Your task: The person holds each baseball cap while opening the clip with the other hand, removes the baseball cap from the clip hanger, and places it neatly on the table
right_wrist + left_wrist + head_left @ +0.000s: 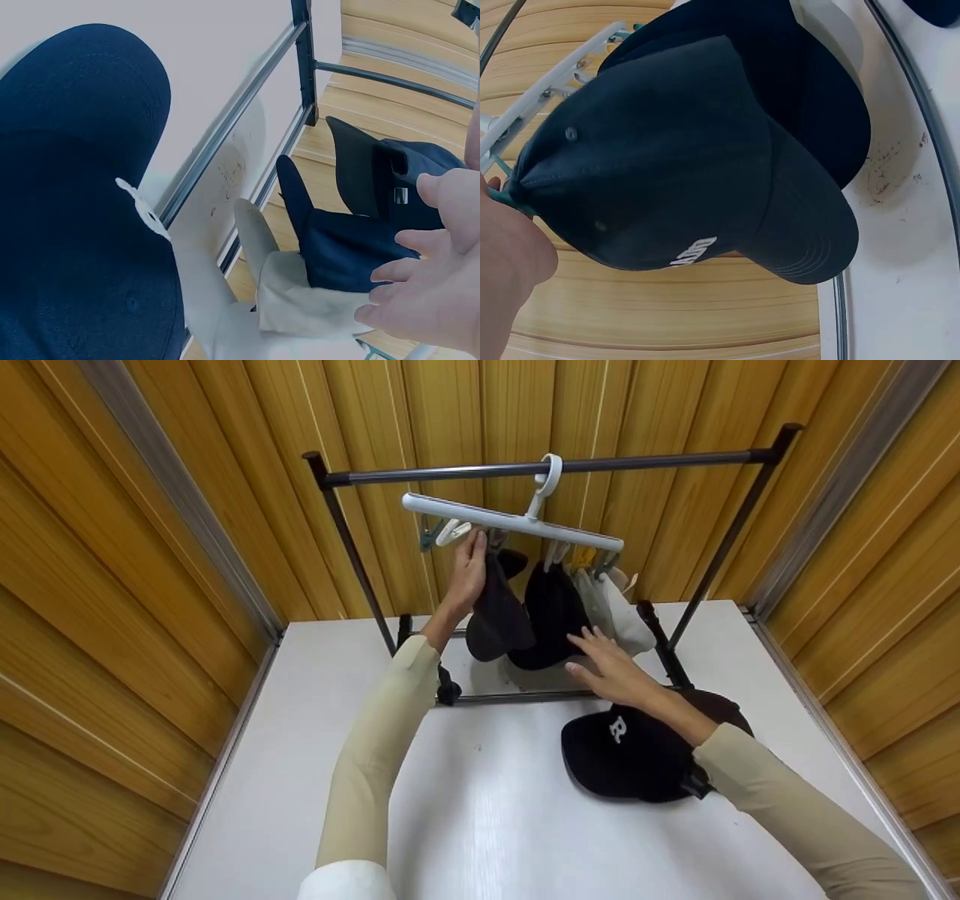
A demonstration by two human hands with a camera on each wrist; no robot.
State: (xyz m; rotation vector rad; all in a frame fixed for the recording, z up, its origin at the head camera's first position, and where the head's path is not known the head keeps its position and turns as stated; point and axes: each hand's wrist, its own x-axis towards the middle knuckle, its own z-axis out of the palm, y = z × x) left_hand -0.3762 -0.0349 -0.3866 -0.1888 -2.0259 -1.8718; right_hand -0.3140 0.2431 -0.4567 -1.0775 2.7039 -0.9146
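Observation:
In the head view my left hand (pixel 469 574) is raised to the hanger, beside the top of a dark grey cap (pixel 501 611). The left wrist view shows its fingers pinching a teal clip (pixel 510 196) at the crown of that dark grey cap (pixel 652 157), which hangs with its brim down. My right hand (pixel 611 667) has its fingers spread, in front of a hanging black cap (pixel 553 615) and light grey cap (pixel 619 615). It grips nothing; in the right wrist view the right hand (pixel 442 262) shows straight fingers near the hanging caps.
A white clip hanger (pixel 510 519) hangs tilted from the black rack's bar (pixel 450 472). Its left end carries a white clip (pixel 453 532). On the white table (pixel 480 810) lies a black cap with a white R (pixel 630 757), beside another dark cap (pixel 720 709). Wood-patterned walls surround the table.

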